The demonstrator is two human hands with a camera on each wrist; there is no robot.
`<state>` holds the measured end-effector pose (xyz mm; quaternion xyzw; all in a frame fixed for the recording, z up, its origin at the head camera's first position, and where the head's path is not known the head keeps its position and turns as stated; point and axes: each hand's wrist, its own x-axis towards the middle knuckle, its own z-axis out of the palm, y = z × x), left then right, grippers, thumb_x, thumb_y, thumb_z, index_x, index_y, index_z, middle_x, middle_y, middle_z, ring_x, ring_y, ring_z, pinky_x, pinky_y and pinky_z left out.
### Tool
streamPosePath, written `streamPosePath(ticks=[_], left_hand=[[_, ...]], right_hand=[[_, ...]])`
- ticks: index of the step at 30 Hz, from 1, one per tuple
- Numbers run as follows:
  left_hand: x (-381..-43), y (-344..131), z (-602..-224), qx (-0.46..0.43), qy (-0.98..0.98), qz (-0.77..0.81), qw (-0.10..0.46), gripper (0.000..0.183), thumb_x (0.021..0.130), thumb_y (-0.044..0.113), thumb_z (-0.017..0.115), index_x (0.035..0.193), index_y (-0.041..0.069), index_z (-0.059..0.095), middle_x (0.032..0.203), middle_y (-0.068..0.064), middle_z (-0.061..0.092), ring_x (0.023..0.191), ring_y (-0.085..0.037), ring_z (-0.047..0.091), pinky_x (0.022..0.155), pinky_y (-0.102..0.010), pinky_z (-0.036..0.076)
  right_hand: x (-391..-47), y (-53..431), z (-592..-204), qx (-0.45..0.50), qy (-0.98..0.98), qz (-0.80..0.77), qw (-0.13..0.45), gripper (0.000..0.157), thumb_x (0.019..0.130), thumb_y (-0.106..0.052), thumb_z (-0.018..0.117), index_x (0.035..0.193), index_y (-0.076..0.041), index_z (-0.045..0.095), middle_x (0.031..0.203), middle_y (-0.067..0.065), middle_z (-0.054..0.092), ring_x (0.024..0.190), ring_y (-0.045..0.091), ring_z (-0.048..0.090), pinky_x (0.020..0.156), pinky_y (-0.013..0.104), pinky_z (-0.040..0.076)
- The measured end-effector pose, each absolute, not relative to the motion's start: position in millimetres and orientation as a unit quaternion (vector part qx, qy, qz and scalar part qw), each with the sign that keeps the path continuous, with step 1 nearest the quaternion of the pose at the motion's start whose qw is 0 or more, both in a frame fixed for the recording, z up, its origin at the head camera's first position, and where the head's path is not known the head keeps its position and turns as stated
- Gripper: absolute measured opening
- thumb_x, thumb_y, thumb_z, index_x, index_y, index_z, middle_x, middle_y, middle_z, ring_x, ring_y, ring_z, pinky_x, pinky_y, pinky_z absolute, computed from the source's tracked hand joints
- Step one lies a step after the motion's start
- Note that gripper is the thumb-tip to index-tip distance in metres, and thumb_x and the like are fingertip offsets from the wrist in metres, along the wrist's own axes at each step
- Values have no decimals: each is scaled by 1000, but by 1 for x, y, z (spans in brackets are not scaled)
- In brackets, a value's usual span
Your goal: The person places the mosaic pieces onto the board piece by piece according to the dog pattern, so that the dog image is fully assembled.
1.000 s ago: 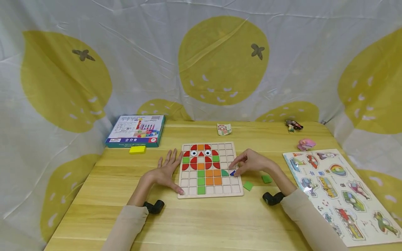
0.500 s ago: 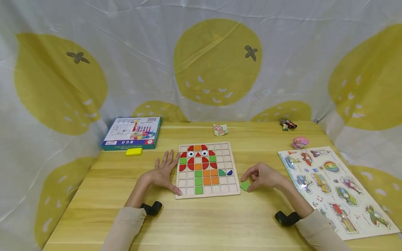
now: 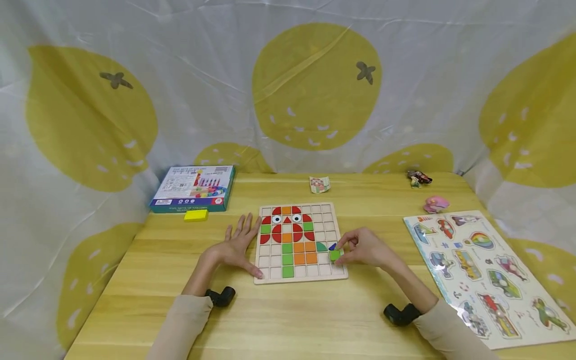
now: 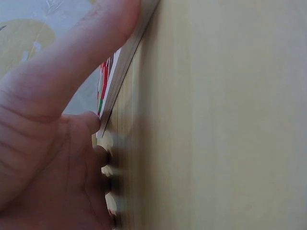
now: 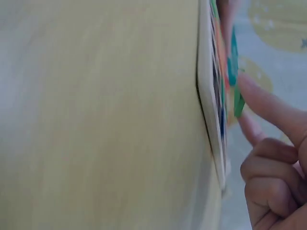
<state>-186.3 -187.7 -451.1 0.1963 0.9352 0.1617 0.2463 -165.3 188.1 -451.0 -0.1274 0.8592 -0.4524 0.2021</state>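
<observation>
A square wooden grid board (image 3: 313,271) lies on the table, with red, orange and green tiles and two eye tiles set in it. My right hand (image 3: 363,248) pinches a green square tile (image 3: 335,256) between thumb and index finger over the board's right side. The right wrist view shows the green tile (image 5: 239,101) held just off the board. Beside it are a blue piece (image 3: 332,246) and a teal quarter-round piece (image 3: 321,246). My left hand (image 3: 234,250) rests spread at the board's left edge, its thumb on the near left corner.
A boxed toy set (image 3: 193,188) and a yellow block (image 3: 196,215) are at the back left. A small picture card (image 3: 320,184) lies behind the board. To the right are a picture puzzle board (image 3: 483,270), a pink toy (image 3: 436,204) and a small dark toy (image 3: 419,178).
My right hand left the blue piece, took a green tile from the table right of the board, and carried it left over the grid. My left hand has stayed at the board's edge.
</observation>
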Motion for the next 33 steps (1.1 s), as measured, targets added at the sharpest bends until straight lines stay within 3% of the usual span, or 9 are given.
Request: streamPosePath(ticks=[7, 14, 23, 29, 33], left_hand=[[-186, -186, -449, 197, 936, 161, 245, 144, 56, 65, 82, 155, 15, -10, 160, -19, -22, 147, -41, -20, 115, -67, -9], [-186, -186, -448, 194, 936, 159, 248, 144, 56, 66, 82, 155, 16, -10, 160, -18, -22, 147, -41, -20, 115, -67, -8], [-186, -187, -450, 193, 936, 159, 249, 145, 56, 66, 82, 155, 17, -11, 160, -18, -23, 147, -41, -21, 115, -67, -9], [-185, -186, -449, 193, 934, 162, 251, 145, 56, 66, 82, 155, 16, -10, 160, -18, -22, 147, -41, -20, 115, -67, -9], [-185, -187, -449, 194, 935, 161, 251, 145, 56, 66, 82, 155, 15, -11, 160, -19, -22, 147, -41, -20, 115, -67, -9]], right_hand=[[-162, 161, -452, -137, 870, -441, 173, 28, 65, -19, 89, 86, -9, 74, 56, -2, 38, 52, 10, 32, 48, 18, 23], [-165, 162, -454, -151, 857, -452, 195, 21, 71, -13, 85, 91, -10, 78, 54, -3, 39, 50, 9, 29, 46, 17, 22], [-167, 156, -454, -147, 854, -455, 207, 21, 70, -10, 85, 91, -10, 79, 55, -3, 44, 50, 10, 32, 45, 17, 24], [-170, 180, -450, -155, 855, -450, 206, 32, 74, -21, 83, 105, -16, 76, 58, -4, 35, 52, 8, 31, 47, 18, 24], [-170, 222, -444, -139, 859, -454, 190, 39, 77, -18, 81, 115, -10, 71, 59, -3, 36, 51, 6, 30, 47, 20, 28]])
